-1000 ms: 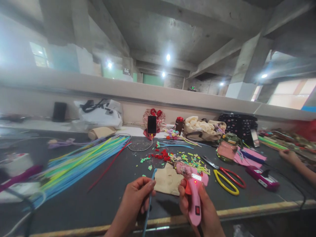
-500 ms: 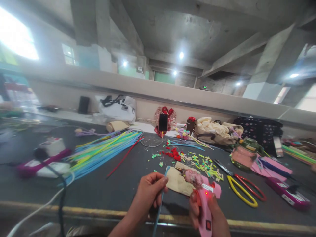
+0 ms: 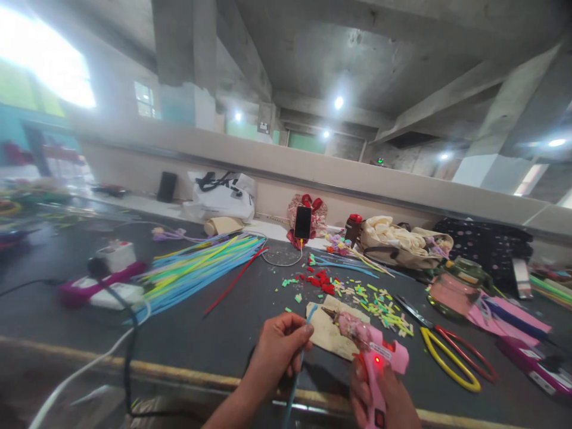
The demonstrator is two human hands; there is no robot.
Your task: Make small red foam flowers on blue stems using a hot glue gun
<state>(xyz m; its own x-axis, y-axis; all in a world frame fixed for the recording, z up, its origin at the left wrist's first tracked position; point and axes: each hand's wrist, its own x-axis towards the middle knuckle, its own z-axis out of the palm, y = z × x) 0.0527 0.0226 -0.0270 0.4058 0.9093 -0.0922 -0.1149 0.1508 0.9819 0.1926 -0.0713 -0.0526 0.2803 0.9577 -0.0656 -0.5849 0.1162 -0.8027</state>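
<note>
Between the thumb and fingers of my left hand is a blue pipe cleaner, its top end poking up past the fingertips and its length hanging below the table edge. My right hand is wrapped round the handle of a pink hot glue gun with a lit red light. The gun's nozzle points up and left, close to the pipe cleaner's upper end; whether they touch I cannot tell. Beneath both lies a beige cloth-like pad.
Cut red pieces and yellow-green pieces are scattered behind the pad. Scissors lie on the right near a green-lidded jar. A bundle of pipe cleaners and a power strip are on the left. A phone stands behind.
The whole view has shifted, so the scene sits slightly further right. Both hands keep their grips, and the pipe cleaner and glue gun stay in nearly the same position relative to each other.
</note>
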